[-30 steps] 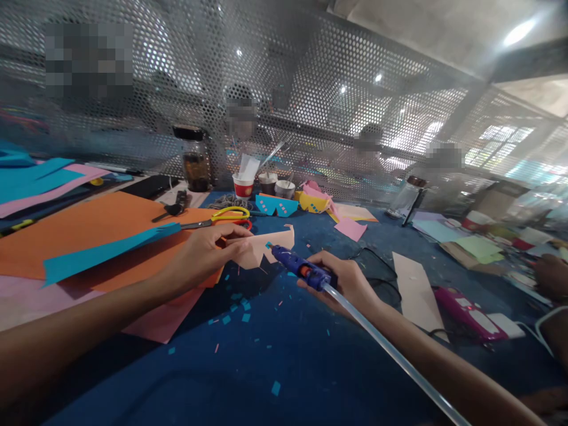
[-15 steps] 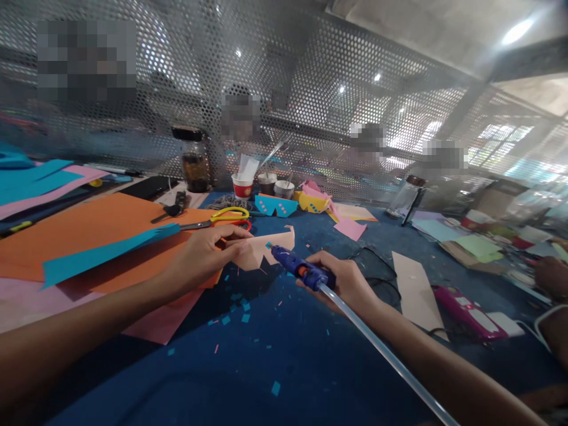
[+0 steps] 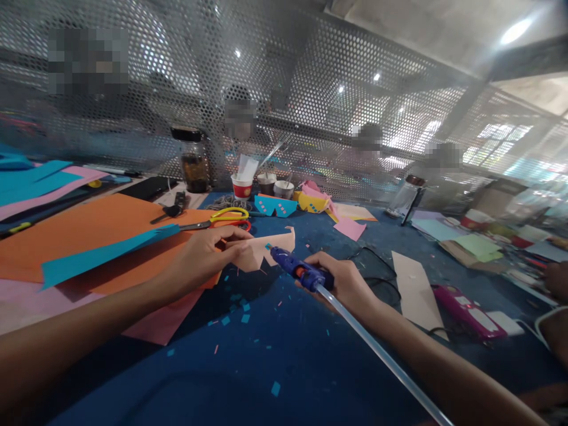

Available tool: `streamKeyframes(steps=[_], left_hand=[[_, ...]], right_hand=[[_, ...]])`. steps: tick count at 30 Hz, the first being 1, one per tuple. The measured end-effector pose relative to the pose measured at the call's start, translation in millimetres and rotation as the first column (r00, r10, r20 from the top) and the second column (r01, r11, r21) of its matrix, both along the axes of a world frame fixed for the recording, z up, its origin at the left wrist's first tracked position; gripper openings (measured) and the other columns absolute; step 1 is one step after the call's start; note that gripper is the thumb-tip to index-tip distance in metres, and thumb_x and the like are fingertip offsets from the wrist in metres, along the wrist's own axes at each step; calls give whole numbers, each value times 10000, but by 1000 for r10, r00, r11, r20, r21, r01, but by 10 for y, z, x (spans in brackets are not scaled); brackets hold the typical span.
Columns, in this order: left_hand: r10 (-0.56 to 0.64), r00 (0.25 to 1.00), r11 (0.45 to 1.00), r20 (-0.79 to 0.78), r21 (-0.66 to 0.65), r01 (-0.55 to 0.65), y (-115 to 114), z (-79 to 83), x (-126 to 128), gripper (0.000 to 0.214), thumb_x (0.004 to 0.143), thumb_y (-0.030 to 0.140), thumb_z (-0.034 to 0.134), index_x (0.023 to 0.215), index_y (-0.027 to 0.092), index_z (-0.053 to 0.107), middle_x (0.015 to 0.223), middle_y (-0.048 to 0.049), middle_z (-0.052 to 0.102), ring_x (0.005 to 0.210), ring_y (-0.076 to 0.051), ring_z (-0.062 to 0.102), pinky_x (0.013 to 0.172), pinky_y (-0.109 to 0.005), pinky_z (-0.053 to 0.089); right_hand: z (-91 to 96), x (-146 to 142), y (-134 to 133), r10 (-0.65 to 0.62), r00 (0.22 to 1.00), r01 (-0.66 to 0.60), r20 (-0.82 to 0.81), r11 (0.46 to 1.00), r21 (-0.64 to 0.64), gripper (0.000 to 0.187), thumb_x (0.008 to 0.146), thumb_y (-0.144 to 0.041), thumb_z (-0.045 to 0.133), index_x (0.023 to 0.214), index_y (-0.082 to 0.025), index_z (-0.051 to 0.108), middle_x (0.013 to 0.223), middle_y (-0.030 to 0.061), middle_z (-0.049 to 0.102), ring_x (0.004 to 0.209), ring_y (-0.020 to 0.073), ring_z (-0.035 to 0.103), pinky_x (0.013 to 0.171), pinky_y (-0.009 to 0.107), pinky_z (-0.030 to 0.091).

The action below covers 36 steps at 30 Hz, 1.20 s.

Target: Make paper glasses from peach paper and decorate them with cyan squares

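Observation:
A peach paper cutout (image 3: 254, 253), notched at its lower edge, is pinched by my left hand (image 3: 205, 251). In my right hand (image 3: 342, 278) is a blue hot glue gun (image 3: 298, 267), its tip at the cutout's right part; whether it touches the paper I cannot tell. A long clear glue stick (image 3: 377, 349) runs out of the gun's back end. Small blue paper bits (image 3: 245, 318) are scattered below on the blue tabletop (image 3: 213, 384). Scissors with yellow and red handles (image 3: 229, 216) lie just beyond my left hand.
Orange paper sheets (image 3: 106, 231) and a blue strip (image 3: 106, 251) lie left. Blue paper glasses (image 3: 276, 206), yellow ones (image 3: 313, 202) and a paper cup (image 3: 242, 187) stand at the back. Rightward are a peach sheet (image 3: 415, 290), a magenta power strip (image 3: 470, 310) and a black cord (image 3: 386, 287).
Both hands, the cutout and the glue gun stay almost in place. At the far right edge, another person's hand has shifted slightly.

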<state>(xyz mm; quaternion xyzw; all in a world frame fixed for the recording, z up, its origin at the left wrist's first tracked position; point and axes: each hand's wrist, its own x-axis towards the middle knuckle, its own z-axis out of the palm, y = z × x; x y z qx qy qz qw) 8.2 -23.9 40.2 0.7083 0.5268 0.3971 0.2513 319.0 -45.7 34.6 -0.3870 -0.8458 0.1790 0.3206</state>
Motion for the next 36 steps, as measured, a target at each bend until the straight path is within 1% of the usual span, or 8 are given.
streamKeyframes(steps=[3,7,10,16,22,27,32,36], left_hand=[[8,1000,1000,-2,8,-8,-4,-10,-3,351,896,505,665,1045,236,835,1015,-55,841,825,-235,698,753,-337,579],[7,1000,1000,-1,15,-7,-6,-15,6,377,891,525,669,1047,226,836,978,-54,837,790,-227,685,732,-328,571],[6,1000,1000,-5,1,-6,-11,-7,15,380,892,524,665,1053,224,834,1018,-62,842,821,-232,692,743,-328,567],[-5,1000,1000,-9,-16,5,-20,7,12,384,909,520,660,1076,218,829,1034,-64,837,833,-229,695,753,-327,561],[-7,999,1000,34,-22,8,-16,-7,0,369,906,476,680,1090,188,820,1051,-78,847,850,-233,708,761,-336,566],[14,999,1000,50,-11,-13,16,-23,-26,369,901,486,679,1057,177,806,1006,-72,842,830,-227,704,774,-342,566],[24,998,1000,54,6,-25,32,20,-38,360,896,496,680,1043,199,821,993,-54,829,819,-225,689,792,-350,551],[23,999,1000,45,14,-23,25,32,-41,347,901,499,676,1034,221,835,998,-49,824,837,-234,690,794,-352,537]], right_hand=[[8,-6,-7,-3,1000,3,3,1000,-13,247,868,-277,775,1101,-229,707,817,17,782,608,149,661,579,227,425],[31,-14,-16,-16,1000,16,13,1000,3,230,875,-290,774,1083,-223,704,791,13,772,596,148,659,575,227,435],[32,-12,-19,-16,1000,16,18,1000,-3,232,882,-284,771,1095,-224,702,807,18,779,606,150,669,585,234,457],[20,-12,-22,-13,1000,13,6,998,-57,244,887,-275,761,1121,-231,708,869,45,803,660,171,709,605,245,483],[117,-39,-46,-8,997,4,-71,998,-56,191,878,-296,779,1024,-201,701,755,-9,735,559,108,566,552,217,405],[202,-61,-81,-58,994,47,-93,992,-115,223,913,-378,770,1000,-185,701,721,-16,688,580,108,538,545,220,381],[166,-65,-51,-54,995,41,-85,989,-143,249,898,-375,801,1038,-181,734,752,-14,693,606,110,541,563,219,394],[132,-57,-36,-37,996,24,-85,988,-153,270,889,-394,822,1042,-185,747,715,-32,664,556,94,469,532,218,358]])
